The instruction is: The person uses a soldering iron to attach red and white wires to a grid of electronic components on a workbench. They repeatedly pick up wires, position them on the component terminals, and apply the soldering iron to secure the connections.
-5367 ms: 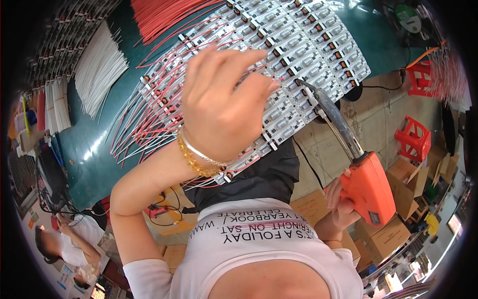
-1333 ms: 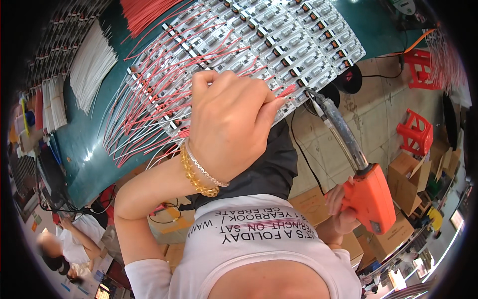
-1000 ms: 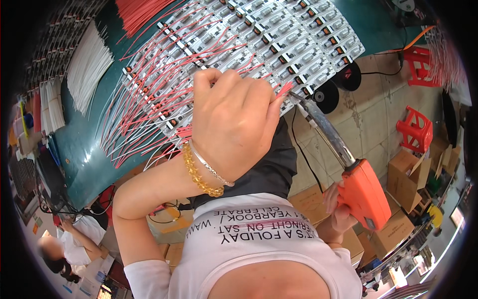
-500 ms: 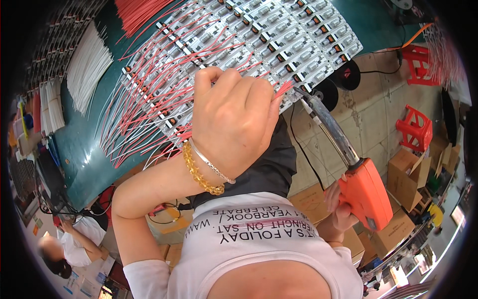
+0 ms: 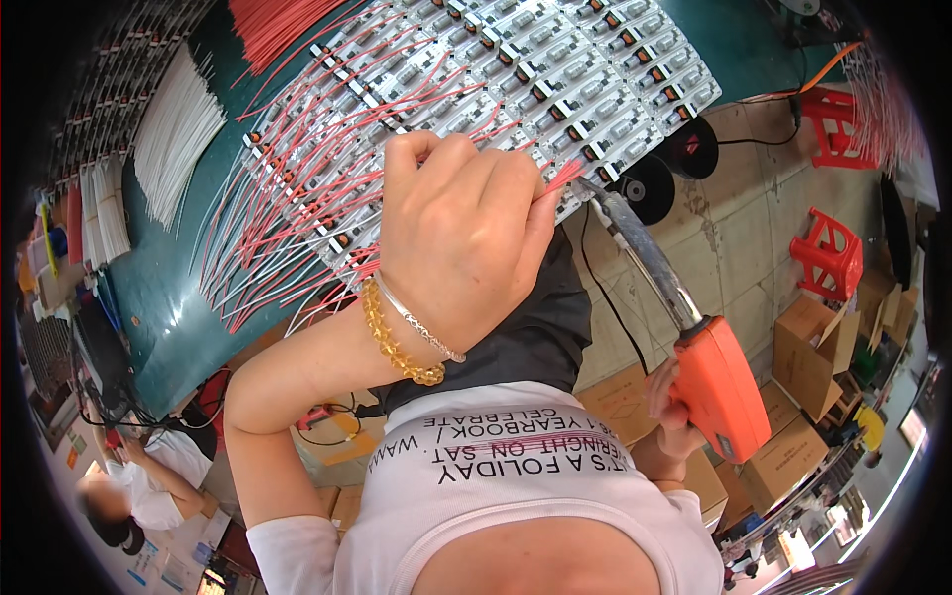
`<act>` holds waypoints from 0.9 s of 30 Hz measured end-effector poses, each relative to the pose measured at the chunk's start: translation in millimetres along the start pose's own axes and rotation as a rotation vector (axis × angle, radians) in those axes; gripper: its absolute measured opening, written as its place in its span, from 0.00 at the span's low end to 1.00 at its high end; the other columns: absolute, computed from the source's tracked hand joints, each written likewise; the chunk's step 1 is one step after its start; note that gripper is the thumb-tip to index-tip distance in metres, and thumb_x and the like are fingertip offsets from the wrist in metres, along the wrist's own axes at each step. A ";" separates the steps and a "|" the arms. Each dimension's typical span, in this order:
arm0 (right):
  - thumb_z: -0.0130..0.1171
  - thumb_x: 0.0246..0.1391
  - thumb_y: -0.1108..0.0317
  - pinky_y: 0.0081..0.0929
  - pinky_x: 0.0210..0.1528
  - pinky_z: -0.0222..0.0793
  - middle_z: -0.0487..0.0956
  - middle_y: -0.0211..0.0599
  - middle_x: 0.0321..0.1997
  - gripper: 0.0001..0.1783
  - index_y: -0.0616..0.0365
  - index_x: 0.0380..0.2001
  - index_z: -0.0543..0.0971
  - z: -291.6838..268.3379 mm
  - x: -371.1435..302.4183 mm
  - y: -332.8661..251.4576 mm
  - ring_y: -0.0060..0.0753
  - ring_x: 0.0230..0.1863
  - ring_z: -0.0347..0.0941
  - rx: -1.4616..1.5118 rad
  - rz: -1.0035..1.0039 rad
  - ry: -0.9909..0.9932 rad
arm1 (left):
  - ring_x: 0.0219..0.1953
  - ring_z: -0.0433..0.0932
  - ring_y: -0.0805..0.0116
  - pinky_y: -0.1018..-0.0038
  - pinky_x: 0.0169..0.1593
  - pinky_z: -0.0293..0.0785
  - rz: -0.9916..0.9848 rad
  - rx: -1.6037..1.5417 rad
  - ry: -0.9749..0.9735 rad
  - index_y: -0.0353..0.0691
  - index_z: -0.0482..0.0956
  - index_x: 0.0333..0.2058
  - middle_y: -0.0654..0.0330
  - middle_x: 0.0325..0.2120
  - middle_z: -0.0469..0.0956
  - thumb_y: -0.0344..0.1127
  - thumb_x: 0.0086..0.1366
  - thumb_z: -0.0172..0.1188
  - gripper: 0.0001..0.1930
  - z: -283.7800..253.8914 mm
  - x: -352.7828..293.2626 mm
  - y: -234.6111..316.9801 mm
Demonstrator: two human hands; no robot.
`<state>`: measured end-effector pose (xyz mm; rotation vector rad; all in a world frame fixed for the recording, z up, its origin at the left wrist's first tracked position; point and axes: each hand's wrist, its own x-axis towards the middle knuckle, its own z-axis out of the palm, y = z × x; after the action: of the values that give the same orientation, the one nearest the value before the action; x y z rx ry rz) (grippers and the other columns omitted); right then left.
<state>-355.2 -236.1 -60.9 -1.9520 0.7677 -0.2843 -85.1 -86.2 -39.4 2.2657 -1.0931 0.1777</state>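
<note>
My left hand (image 5: 461, 233) is closed around a small bunch of red wires (image 5: 566, 175), whose ends stick out past the thumb and fingertips. It is above a large panel of white circuit boards (image 5: 605, 94), which carry small black and orange parts. Gripped in my right hand (image 5: 672, 412) is a soldering gun (image 5: 722, 387) with an orange body and a long metal barrel. Its tip reaches the panel's near edge, close by the wire ends; whether it touches them I cannot tell. Red and white wires (image 5: 268, 268) trail from the panel's left side.
Bundles of white wires (image 5: 178, 134) and red wires (image 5: 283, 25) lie on the green table (image 5: 164, 317). Black spools (image 5: 650, 188) are beside the panel. Red stools (image 5: 828, 253) and cardboard boxes (image 5: 808, 337) stand at right. Another person (image 5: 164, 481) is at lower left.
The soldering gun has shifted slightly left, its tip coming nearer to the wire ends. My left hand has moved only a little and still grips the red wires.
</note>
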 end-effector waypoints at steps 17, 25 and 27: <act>0.56 0.53 0.42 0.19 0.16 0.57 0.63 0.21 0.11 0.41 0.71 0.54 0.65 18.8 22.9 -25.4 0.17 0.11 0.58 0.506 -0.166 -0.044 | 0.21 0.71 0.67 0.70 0.39 0.62 0.104 0.112 0.223 0.41 0.77 0.22 0.66 0.18 0.74 0.26 0.49 0.66 0.06 -9.0 0.8 1.5; 0.55 0.53 0.42 0.19 0.17 0.58 0.64 0.22 0.11 0.41 0.71 0.54 0.65 11.0 6.2 -1.2 0.18 0.11 0.58 0.482 -0.196 -0.003 | 0.21 0.68 0.68 0.71 0.38 0.59 -0.071 -0.125 0.040 0.42 0.77 0.21 0.67 0.15 0.70 0.26 0.49 0.66 0.06 -0.4 -8.2 15.7; 0.55 0.53 0.42 0.19 0.17 0.58 0.64 0.21 0.11 0.41 0.71 0.54 0.65 4.1 5.0 10.9 0.18 0.11 0.58 0.371 -0.260 -0.045 | 0.21 0.68 0.69 0.71 0.38 0.58 -0.060 -0.110 0.040 0.42 0.77 0.21 0.67 0.15 0.69 0.26 0.49 0.66 0.06 1.8 -8.6 16.0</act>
<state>-353.6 -239.7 -72.8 -1.6943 0.3949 -0.5005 -102.9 -89.1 -36.6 2.1849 -0.9890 0.1349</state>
